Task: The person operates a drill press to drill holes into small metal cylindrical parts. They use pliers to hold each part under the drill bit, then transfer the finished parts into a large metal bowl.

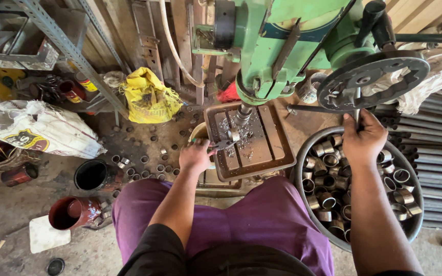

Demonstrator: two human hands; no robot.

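Gripping point, left hand: left hand (196, 156) is closed around the handles of a pair of pliers (222, 145), fingers curled together on them.
Pliers axis: long axis runs roughly level across the view, handles toward the left hand, nose pointing right toward the drill spindle.
Workpiece: short metal ring (234, 134), a cut tube section, sits at the pliers' nose on the drill table, just below the spindle; whether the pliers' nose clamps it or only touches it cannot be told.
Workpiece axis: cannot tell from this view; the piece is small and partly hidden.
Gripping point, right hand: right hand (363, 140) is wrapped around one spoke handle of the feed wheel (372, 79), fingers shut on the rod, which hangs downward from the wheel.
Feed wheel: dark, flat metal disc with cut-outs, mounted on the right side of the machine head.
Machine: drill press (282, 46), green painted casting; spindle (243, 114) points straight down at the table.
Drill table: rectangular, rust-brown steel plate (274, 135) with lengthwise slots, strewn with bright metal chips.
Stock: round metal basin (410, 225) at the right, under the right forearm, filled with short shiny tube rings lying at all angles.
Floor, left: loose rings (144, 159) scattered on dusty ground near a black tin (92, 175) and a red-brown tin (72, 212).
Background: yellow plastic bag (149, 97) against wooden boards; white woven sack (39, 128); long grey pipes (436, 148) stacked at the right.
Operator: seated, purple cloth over the knees, just in front of the table.
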